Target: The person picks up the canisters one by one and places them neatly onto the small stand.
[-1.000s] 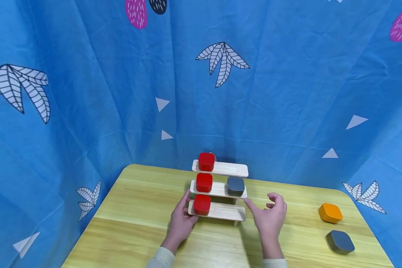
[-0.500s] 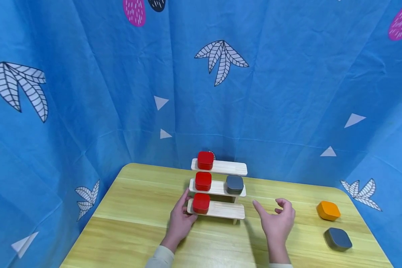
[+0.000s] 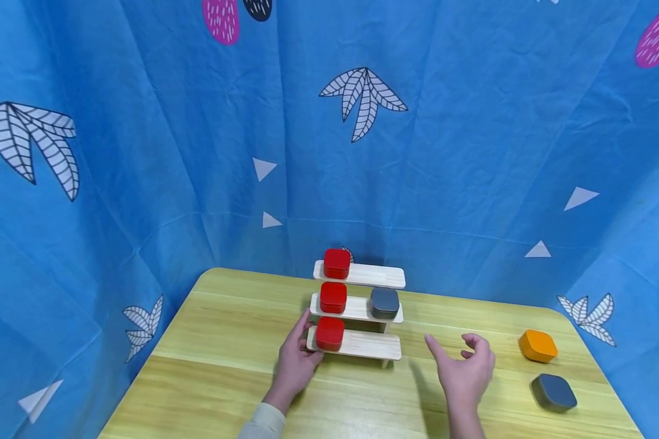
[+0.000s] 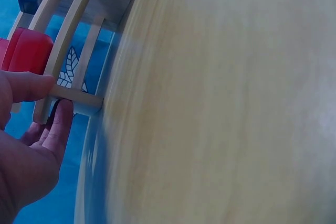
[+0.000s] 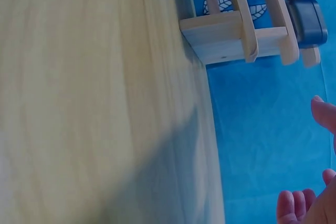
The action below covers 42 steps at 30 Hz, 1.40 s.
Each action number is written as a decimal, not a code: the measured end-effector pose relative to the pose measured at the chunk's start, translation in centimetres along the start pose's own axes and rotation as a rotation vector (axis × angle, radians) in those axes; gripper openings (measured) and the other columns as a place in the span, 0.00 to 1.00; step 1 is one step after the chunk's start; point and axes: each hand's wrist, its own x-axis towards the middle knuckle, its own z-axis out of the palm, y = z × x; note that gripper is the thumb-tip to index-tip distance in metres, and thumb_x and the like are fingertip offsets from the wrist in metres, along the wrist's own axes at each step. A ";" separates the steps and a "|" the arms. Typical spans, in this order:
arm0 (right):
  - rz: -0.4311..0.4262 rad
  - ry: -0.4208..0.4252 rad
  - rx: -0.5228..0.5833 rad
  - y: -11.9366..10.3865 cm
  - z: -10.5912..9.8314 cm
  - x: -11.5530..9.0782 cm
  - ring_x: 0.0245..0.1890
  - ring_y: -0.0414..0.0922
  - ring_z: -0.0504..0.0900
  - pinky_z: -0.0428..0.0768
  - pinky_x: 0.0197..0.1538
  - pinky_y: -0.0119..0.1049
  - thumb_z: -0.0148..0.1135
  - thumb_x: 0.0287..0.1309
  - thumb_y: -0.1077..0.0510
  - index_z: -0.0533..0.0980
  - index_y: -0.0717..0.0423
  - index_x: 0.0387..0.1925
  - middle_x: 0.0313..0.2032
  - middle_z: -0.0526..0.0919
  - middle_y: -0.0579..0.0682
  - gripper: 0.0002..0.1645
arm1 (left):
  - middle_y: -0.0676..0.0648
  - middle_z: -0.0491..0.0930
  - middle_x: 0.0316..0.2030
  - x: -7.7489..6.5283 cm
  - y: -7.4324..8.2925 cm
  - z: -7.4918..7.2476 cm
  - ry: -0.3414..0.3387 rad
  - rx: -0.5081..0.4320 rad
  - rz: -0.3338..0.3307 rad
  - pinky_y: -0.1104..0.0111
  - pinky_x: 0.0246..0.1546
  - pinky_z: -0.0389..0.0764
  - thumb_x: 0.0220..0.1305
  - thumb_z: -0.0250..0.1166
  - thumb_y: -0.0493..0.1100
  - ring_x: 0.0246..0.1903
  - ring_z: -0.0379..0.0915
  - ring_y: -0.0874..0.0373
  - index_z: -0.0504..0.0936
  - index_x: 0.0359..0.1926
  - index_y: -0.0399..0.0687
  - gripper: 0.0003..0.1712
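A three-step wooden rack (image 3: 370,346) stands in the middle of the table. My left hand (image 3: 296,366) grips the left end of its lowest step, thumb above and fingers underneath, as the left wrist view of the hand (image 4: 29,156) shows. Red rounded square blocks sit at the left of each step: bottom (image 3: 330,333), middle (image 3: 333,297) and top (image 3: 337,263). On the right of the middle step rests a dark grey block (image 3: 384,303). Right of the rack, my right hand (image 3: 464,375) hovers with thumb and fingers spread apart, holding nothing.
Toward the table's right edge lie an orange block (image 3: 538,346) and, nearer me, another dark grey block (image 3: 553,392). A blue patterned curtain (image 3: 461,152) hangs behind the wooden table (image 3: 214,341) and along its sides.
My right hand has moved away from the rack, to the right and slightly toward me. My left hand keeps its grip, and the rack and blocks stay in place.
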 end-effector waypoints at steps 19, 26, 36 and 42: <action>0.030 0.044 -0.034 2.3 -1.7 0.2 0.43 0.56 0.69 0.66 0.42 0.45 0.84 0.39 0.44 0.70 0.64 0.51 0.51 0.70 0.61 0.45 | 0.44 0.69 0.63 0.0 0.1 -0.1 0.008 -0.016 0.007 0.67 0.39 0.84 0.51 0.69 0.19 0.42 0.78 0.51 0.57 0.78 0.61 0.59; 0.042 0.066 -0.054 2.9 -2.6 0.4 0.42 0.55 0.69 0.64 0.44 0.47 0.83 0.40 0.45 0.70 0.65 0.51 0.50 0.71 0.62 0.44 | 0.45 0.69 0.64 0.0 0.1 -0.1 0.007 -0.010 -0.008 0.68 0.40 0.83 0.52 0.69 0.20 0.43 0.78 0.52 0.56 0.78 0.59 0.58; 0.106 0.116 -0.070 3.7 -3.9 0.9 0.41 0.53 0.69 0.65 0.42 0.43 0.83 0.41 0.44 0.71 0.65 0.52 0.51 0.71 0.60 0.44 | 0.44 0.68 0.64 0.1 0.0 0.1 0.009 -0.019 -0.017 0.67 0.39 0.84 0.52 0.69 0.20 0.41 0.77 0.52 0.57 0.78 0.59 0.58; 0.165 0.124 -0.100 4.2 -4.8 1.0 0.43 0.56 0.69 0.67 0.41 0.42 0.80 0.45 0.45 0.70 0.65 0.55 0.50 0.70 0.61 0.43 | 0.41 0.68 0.65 0.0 0.1 0.0 0.007 -0.020 -0.007 0.67 0.39 0.84 0.52 0.68 0.20 0.41 0.77 0.52 0.57 0.78 0.57 0.57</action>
